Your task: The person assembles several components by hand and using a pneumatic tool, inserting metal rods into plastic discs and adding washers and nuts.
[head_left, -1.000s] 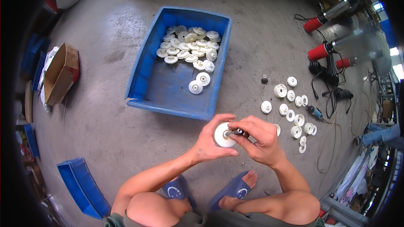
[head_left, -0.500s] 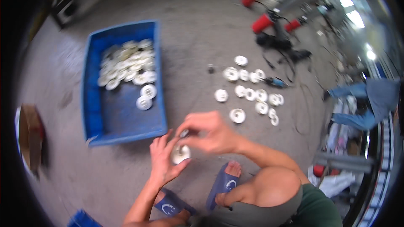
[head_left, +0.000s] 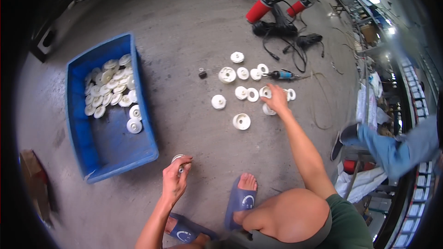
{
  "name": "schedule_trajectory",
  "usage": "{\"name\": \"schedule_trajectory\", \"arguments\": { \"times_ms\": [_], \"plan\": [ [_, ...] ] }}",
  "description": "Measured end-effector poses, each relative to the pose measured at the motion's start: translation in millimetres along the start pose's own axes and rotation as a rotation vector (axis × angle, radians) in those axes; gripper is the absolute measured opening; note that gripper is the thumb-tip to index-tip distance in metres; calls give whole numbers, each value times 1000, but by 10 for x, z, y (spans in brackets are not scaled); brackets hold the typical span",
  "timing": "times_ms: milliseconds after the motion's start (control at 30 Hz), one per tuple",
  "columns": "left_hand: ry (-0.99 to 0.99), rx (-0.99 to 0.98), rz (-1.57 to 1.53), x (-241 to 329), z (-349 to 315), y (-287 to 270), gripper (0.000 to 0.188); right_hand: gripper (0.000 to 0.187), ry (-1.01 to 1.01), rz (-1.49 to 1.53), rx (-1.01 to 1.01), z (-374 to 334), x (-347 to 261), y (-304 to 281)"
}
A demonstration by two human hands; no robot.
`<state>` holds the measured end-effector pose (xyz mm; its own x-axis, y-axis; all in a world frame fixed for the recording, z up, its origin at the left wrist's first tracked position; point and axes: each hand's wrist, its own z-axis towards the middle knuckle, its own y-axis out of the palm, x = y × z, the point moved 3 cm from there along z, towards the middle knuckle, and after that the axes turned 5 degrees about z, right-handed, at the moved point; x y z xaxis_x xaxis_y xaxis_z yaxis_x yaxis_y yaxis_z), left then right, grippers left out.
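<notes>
My left hand [head_left: 175, 180] is closed around a white plastic disc [head_left: 176, 157] with a small metal shaft [head_left: 181, 169] showing between the fingers. It hovers over the floor, right of the blue crate's near corner. My right hand [head_left: 278, 99] reaches out to the white parts on the floor, its thumb and fingers around the rim of a white round plastic part [head_left: 265, 92]. Just below that hand lies another white part [head_left: 269, 109], half covered by it. Around them are white rings [head_left: 252, 94], discs [head_left: 218, 102] and a white cup-shaped piece [head_left: 241, 121].
A blue crate [head_left: 147, 153] holding many white discs [head_left: 110, 85] stands at left. A blue-and-black power tool [head_left: 281, 75] lies beyond my right hand. Red-ended metal cylinders [head_left: 258, 10] and black cables [head_left: 277, 27] lie farther back. Another person's leg [head_left: 376, 140] is at right.
My right hand has left my left hand and moved right to the white parts. The left hand keeps the disc. My view has shifted, and the other person's legs now appear nearer.
</notes>
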<state>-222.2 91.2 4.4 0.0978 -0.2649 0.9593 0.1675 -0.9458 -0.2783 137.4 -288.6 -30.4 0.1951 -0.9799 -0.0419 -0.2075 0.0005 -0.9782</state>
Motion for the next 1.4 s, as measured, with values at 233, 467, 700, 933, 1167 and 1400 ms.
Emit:
{"name": "schedule_trajectory", "arguments": {
  "times_ms": [233,467,700,933,1167,1400],
  "plan": [
    [-34,-73,46,-16,-1,-165,23,70,-800,806,23,-1458,-2484,-1139],
    [-228,-109,-173,-50,-182,-156,33,65,-1110,729,-295,-2018,-3406,-1057],
    [-97,88,331,321,-257,-1175,28,20,-1076,778,-184,-2112,-3282,-768],
    [-468,88,1111,-727,1201,-1386,57,11,-911,1080,-261,-2280,-3404,-403],
    [-395,178,511,-1,1035,-1779,48,11,-789,1091,-122,-2023,-3230,-376],
    [82,-49,180,977,431,-834,61,16,-816,1086,-71,-2064,-3192,-262]
  ]
}}
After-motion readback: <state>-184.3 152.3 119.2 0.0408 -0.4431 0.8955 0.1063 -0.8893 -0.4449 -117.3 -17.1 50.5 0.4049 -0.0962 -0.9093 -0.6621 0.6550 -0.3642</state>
